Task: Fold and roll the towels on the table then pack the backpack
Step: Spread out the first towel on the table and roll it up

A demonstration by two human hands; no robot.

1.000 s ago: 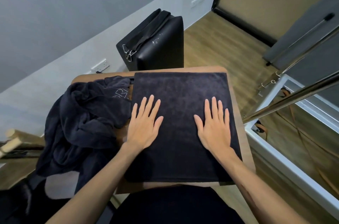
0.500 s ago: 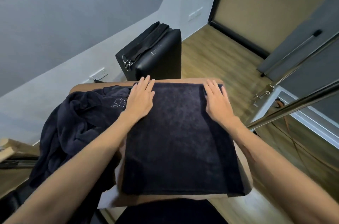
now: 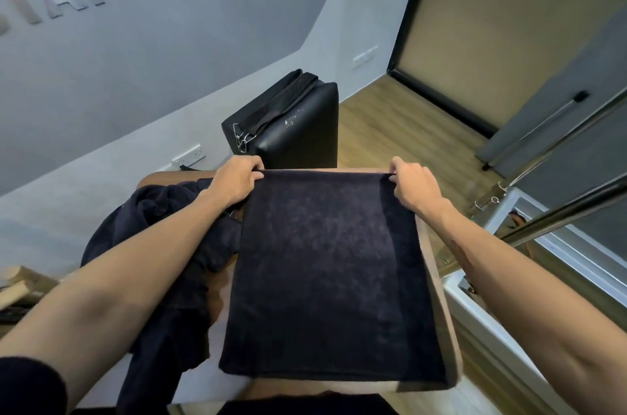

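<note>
Since a sec ago both hands have gone from lying flat w/ fingers spread mid-towel to the far edge of the towel, and the fingers are now curling: the left hand (image 3: 237, 178) is pinching the far-left corner, thumb and fingertips closing on the hem, while the right hand (image 3: 412, 182) is pinching the far-right corner the same way, knuckles up. The far edge is pulling taut between the two grips and looking slightly lifted off the table (image 3: 441, 312); the rest of the towel (image 3: 325, 272) is still lying flat, a dark folded rectangle covering most of the tabletop, near edge by the person's body. Judging by the nap it's soft terry: light, limp, no stiffness, so it'll be sagging wherever it isn't held, and the layers may be sliding apart unless both corners are gripped thru all plies. Not slippery, not fragile. Best hold is probably right where the fingers are now, at the two far corners, for starting a fold or roll toward the body. Left of the towel, a heap of dark cloth (image 3: 163, 245) is hanging off the table's left side, touching the towel's left edge; prob. more towels, can't tell. Beyond the towel's far edge a black case (image 3: 298, 129) is standing on the floor against the wall. No backpack clearly in view.
</note>
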